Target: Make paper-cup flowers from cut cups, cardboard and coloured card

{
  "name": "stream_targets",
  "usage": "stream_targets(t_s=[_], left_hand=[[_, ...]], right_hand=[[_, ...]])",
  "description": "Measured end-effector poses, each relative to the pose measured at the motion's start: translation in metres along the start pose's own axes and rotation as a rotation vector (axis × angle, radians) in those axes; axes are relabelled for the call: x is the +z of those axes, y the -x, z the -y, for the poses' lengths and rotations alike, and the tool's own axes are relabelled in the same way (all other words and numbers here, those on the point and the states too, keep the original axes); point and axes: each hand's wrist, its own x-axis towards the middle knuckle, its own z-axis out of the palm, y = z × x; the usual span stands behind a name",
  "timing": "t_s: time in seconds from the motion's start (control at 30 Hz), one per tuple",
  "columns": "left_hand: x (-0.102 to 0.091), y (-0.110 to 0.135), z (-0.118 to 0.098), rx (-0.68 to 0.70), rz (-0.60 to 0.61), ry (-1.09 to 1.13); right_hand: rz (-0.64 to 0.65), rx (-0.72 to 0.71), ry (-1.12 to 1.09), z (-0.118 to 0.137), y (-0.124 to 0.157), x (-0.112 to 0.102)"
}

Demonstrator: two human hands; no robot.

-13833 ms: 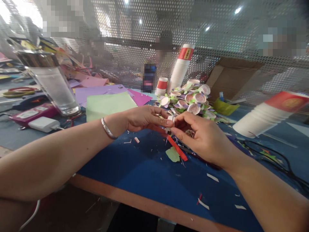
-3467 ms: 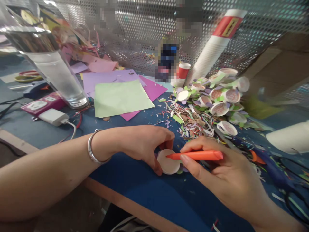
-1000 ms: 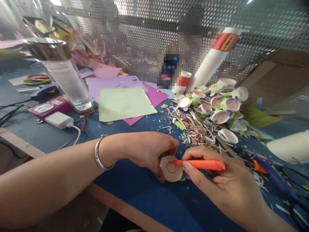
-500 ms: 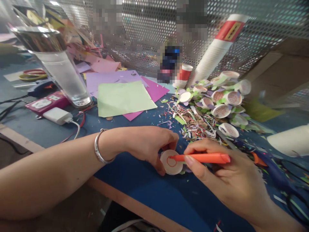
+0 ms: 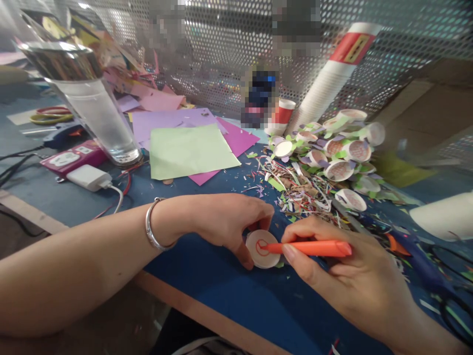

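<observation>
Between the thumb and fingers of my left hand (image 5: 236,222) is a small round white paper cup base (image 5: 271,260), its flat face turned up. An orange circle with short lines inside is drawn on that face. Bits of green and purple paper stick out from under it. My right hand (image 5: 347,276) pinches an orange marker (image 5: 318,248), whose tip touches the drawn circle. The lower side of the cup piece is hidden.
Light green paper (image 5: 192,153) lies over purple sheets behind my left hand. Paper scraps (image 5: 299,187) and several decorated cup pieces (image 5: 338,170) spread at the right. A water tumbler (image 5: 99,108) stands left, near a pink power strip (image 5: 74,157). Stacked paper cups (image 5: 327,79) lean behind; scissors (image 5: 458,315) lie right.
Short orange lines now show inside the circle on the cup base. The marker in my right hand has shifted slightly downward, while my left hand has stayed in place.
</observation>
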Motion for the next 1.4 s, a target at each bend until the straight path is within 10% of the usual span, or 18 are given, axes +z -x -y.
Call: stream_targets(t_s=[1.4], left_hand=[[-0.0010, 0.0007, -0.0011, 0.015, 0.014, -0.002]], right_hand=[[-0.008, 0.025, 0.007, -0.0005, 0.0029, -0.0046]])
